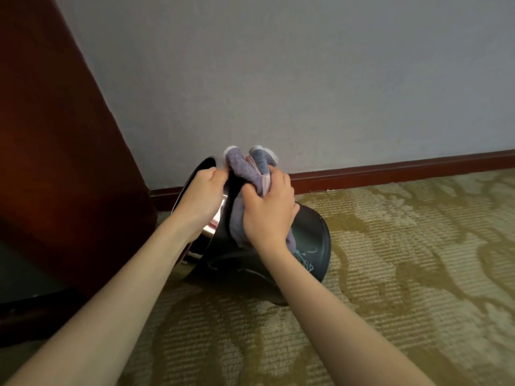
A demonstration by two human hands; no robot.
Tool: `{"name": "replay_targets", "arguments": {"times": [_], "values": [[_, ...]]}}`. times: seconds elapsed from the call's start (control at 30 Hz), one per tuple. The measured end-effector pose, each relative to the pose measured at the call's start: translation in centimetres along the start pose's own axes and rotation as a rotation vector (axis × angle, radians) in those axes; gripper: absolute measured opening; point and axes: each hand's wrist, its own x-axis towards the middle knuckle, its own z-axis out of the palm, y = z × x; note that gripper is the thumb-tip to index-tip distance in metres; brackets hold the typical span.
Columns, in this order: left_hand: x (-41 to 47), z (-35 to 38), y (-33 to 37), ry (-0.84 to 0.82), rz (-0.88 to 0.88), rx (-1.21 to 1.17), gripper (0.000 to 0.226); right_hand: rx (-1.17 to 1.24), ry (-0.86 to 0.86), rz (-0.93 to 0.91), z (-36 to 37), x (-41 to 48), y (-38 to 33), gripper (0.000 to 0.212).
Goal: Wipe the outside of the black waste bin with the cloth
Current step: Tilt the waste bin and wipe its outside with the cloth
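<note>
Head view, black bin [315, 246] tipped, mouth leftward, left hand [203, 196] gripping rim, right hand [269, 210] clutching cloth [245, 168]

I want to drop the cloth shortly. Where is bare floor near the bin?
Bare carpet lies right of the waste bin, up to the baseboard, and in front of it. Left is tight: the wooden furniture stands close to the bin, and the wall is just behind.

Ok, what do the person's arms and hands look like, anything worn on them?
Both forearms are bare up to the frame edge: no sleeves show. The left hand and right hand wear no gloves, and no watch or bracelet shows at either wrist.
</note>
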Motion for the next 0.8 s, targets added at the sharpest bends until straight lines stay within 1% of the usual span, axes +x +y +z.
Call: {"name": "replay_targets", "arguments": {"times": [0.1,0.27,0.37,0.47,0.57,0.67,0.8], "values": [[0.4,-0.8,-0.6,0.011,0.007,0.034,0.031,-0.033,-0.031,-0.029,0.0,0.5,0.5,0.025],[0.6,-2.7,-2.3,0.042,-0.030,0.081,0.022,-0.114,-0.080,-0.020,0.1,1.7,1.9,0.027],[0.5,-3.6,-3.1,0.036,-0.040,0.076,0.023,-0.151,-0.103,0.020,-0.4,2.6,3.2,0.028],[0.5,-4.0,-3.4,0.029,-0.058,0.060,0.030,-0.163,-0.115,0.098,-1.4,3.8,4.6,0.025],[0.7,-4.0,-3.3,0.024,-0.062,0.092,0.024,-0.179,-0.125,0.163,-2.5,4.8,6.0,0.020],[0.9,-3.6,-2.9,0.032,-0.058,0.116,0.022,-0.191,-0.128,0.185,-3.0,5.1,6.6,0.014],[0.5,-3.0,-2.4,0.053,-0.034,0.162,0.028,-0.161,-0.099,0.192,-3.4,4.7,7.1,0.012]]}}
